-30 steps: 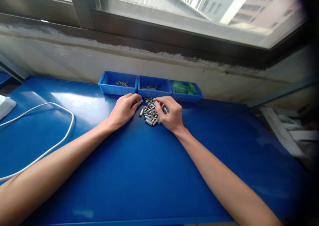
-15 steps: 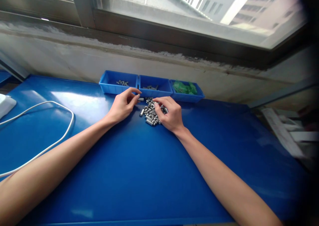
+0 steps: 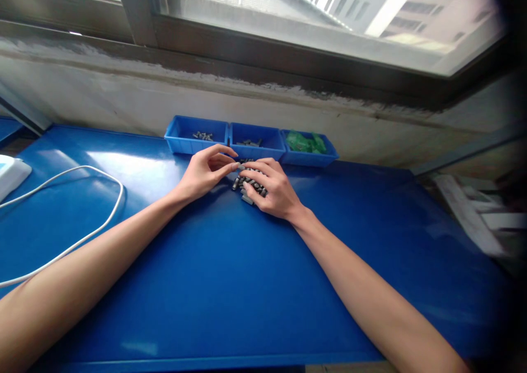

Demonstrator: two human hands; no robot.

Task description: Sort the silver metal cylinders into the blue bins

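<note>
A pile of small metal pieces (image 3: 248, 194) lies on the blue table (image 3: 214, 285), just in front of the bins. Over the pile's right side is my right hand (image 3: 274, 189), its fingers spread and touching the pieces. My left hand (image 3: 208, 171) is at the pile's upper left, with thumb and index finger close together on a small grey piece at their tips. The fingertips of both hands nearly meet there. Part of the pile is hidden under my right hand.
Behind the pile stand three joined blue bins: the left bin (image 3: 179, 143) and middle bin (image 3: 269, 153) hold small metal parts, the right bin (image 3: 331, 156) green plastic. A white cable (image 3: 117, 203) loops at the left beside a white device (image 3: 14, 176). A window is behind.
My right hand has shifted slightly left over the pile and its fingers have spread. My left hand's fingertips have moved right, to the pile's edge, and closed on a small piece.
</note>
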